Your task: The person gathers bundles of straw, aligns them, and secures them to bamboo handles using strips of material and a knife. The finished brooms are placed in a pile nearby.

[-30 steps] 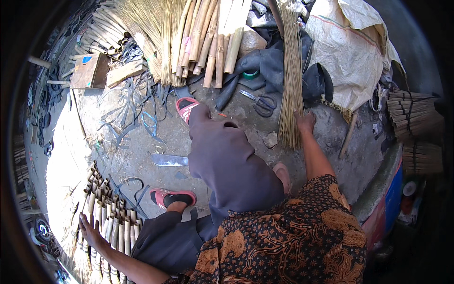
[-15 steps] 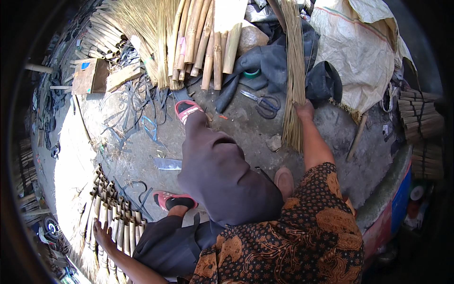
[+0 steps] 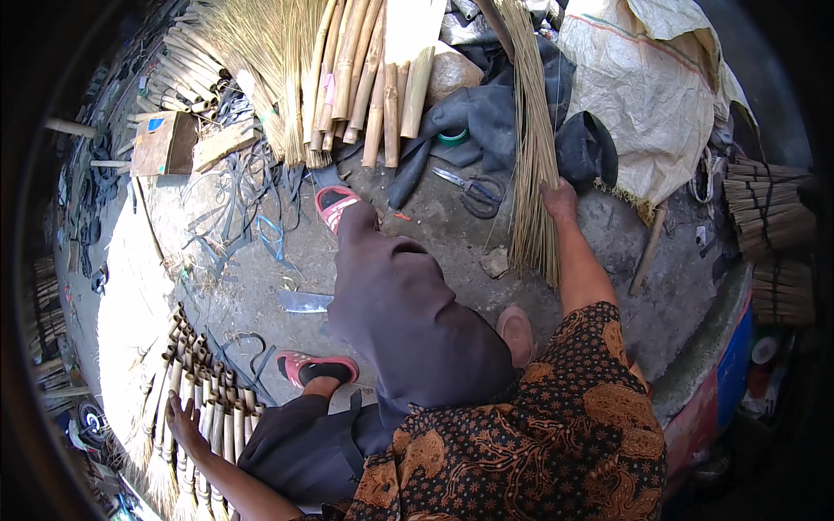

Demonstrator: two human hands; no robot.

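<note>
My right hand [image 3: 559,200] is closed around the edge of a long bundle of thin straw-coloured sticks [image 3: 535,130], near its lower end. The bundle stands out toward the far side, and its lower ends fan out slightly. My left hand [image 3: 184,424] is open with its fingers apart, beside a cluster of brooms with hollow bamboo handles [image 3: 213,395]; I cannot tell whether it touches them. Black-handled scissors [image 3: 478,193] lie on the ground left of the stick bundle. A broad knife blade [image 3: 304,301] lies next to my leg.
Bamboo poles [image 3: 358,78] and a large sheaf of fine sticks [image 3: 261,61] lie at the far side. Dark rubber sheets [image 3: 478,113] and a white woven sack [image 3: 647,87] are there too. Black strips [image 3: 230,204] litter the ground near a cardboard box [image 3: 163,143].
The lower end of the stick bundle spreads a little wider, still in my right hand. My left hand has shifted slightly up beside the bamboo handles. The whole view has moved slightly.
</note>
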